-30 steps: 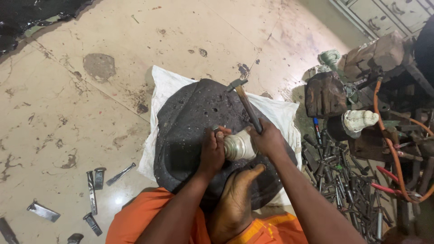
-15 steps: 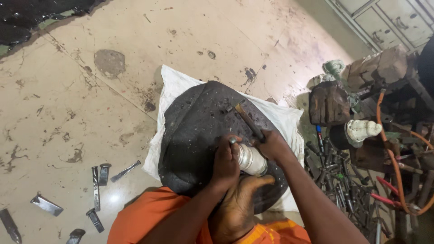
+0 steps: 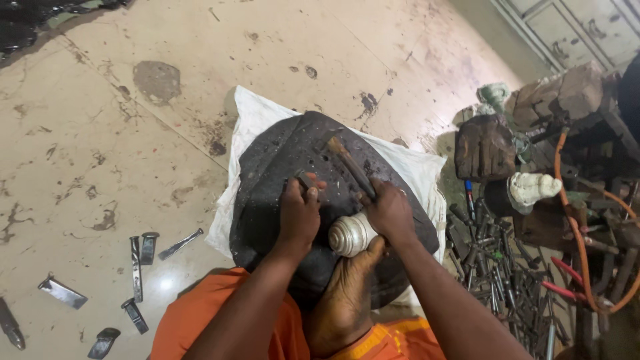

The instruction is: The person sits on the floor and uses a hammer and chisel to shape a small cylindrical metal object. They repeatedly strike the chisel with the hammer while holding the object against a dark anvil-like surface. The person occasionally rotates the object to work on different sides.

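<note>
A: Nearest the camera, orange cloth over the lap, and a bare foot [image 3: 343,293] pressed up under the white conch shell [image 3: 351,234], pinning it against the dark domed pad [image 3: 280,160].

B: Hands?

A: Left hand [image 3: 298,217] closed around a small metal punch [image 3: 305,181], its tip down near the shell's left side. Right hand [image 3: 389,212] closed on a hammer handle [image 3: 351,167], which slants up and away; the same hand rests against the shell's right edge. Hammer head: cannot tell, too dark against the pad.

B: Note on technique?

A: Judgement only: keep the foot firm so the shell cannot roll, hold the punch steady on one spot, and use short light taps. Shell likely chips under a heavy blow.

B: Further out?

A: The pad sits on a white sack [image 3: 253,113] spread on the stained floor [image 3: 100,153]. Flat chisels [image 3: 137,263] lie loose on the floor to the left. To the right, a heap of metal tools [image 3: 497,273], a second white shell [image 3: 532,187] and wooden blocks [image 3: 485,145] beyond.
</note>
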